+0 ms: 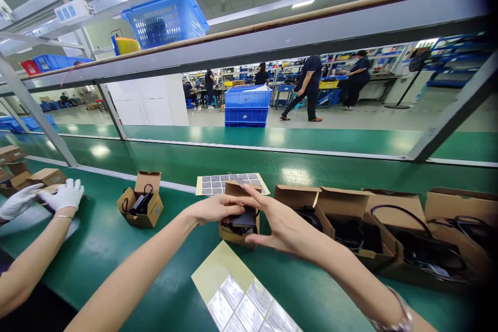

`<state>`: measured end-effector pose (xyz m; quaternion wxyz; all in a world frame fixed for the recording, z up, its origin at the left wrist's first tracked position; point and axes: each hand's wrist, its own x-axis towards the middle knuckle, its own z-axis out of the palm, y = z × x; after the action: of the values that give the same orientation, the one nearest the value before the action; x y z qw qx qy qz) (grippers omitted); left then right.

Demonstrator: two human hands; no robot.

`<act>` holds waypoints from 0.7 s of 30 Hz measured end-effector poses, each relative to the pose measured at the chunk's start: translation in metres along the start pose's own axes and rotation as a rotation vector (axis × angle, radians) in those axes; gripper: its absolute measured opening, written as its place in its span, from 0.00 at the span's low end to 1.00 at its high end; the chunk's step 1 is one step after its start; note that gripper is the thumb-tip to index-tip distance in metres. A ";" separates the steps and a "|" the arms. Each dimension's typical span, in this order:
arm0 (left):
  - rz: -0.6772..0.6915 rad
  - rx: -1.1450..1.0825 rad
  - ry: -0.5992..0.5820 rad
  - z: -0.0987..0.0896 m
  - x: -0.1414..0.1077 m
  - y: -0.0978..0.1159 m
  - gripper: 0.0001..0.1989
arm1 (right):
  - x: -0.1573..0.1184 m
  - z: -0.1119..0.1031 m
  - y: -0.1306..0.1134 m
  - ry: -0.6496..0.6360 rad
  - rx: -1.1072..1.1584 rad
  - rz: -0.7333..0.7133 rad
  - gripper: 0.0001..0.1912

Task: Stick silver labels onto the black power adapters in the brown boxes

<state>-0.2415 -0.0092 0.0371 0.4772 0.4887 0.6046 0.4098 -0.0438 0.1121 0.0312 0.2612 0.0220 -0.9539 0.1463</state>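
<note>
Both of my hands are at a small open cardboard box (240, 239) in the middle of the green bench. A dark, flat-topped item (245, 220) sits in its opening. My left hand (218, 208) reaches over the box's left side, fingertips bent down on the dark item. Around the right side is my right hand (274, 218), fingers spread, thumb near the box's front edge and fingertips by the raised flap. Just in front of the box lies a sheet of silvery labels (249, 312); another label sheet (212, 184) is behind it.
To the left stands an open box with a black adapter (143, 202). Open boxes with black cables (352, 233) line the right. A co-worker's white-gloved hands (64, 195) touch a box at far left. A metal shelf rail (249, 44) crosses above the bench.
</note>
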 end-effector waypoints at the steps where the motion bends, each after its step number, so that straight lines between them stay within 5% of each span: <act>1: 0.023 0.042 0.007 -0.003 0.000 0.004 0.17 | 0.005 0.001 0.006 -0.046 -0.010 0.007 0.55; 6: 0.192 0.194 0.056 -0.004 -0.004 0.008 0.23 | 0.011 0.018 0.023 0.032 0.001 0.216 0.51; 10: 0.294 0.353 0.207 -0.006 -0.008 -0.004 0.22 | 0.007 0.016 0.022 0.071 0.159 0.272 0.46; 16: 0.398 0.316 0.402 -0.014 -0.017 -0.025 0.23 | 0.004 -0.022 0.010 0.526 0.278 0.417 0.14; 21: 0.405 0.308 0.431 -0.010 -0.025 -0.030 0.24 | 0.012 -0.021 -0.011 0.254 0.587 0.548 0.17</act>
<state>-0.2551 -0.0392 0.0147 0.1679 0.5674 0.6370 0.4941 -0.0420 0.1084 0.0574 0.3106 -0.1772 -0.8025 0.4777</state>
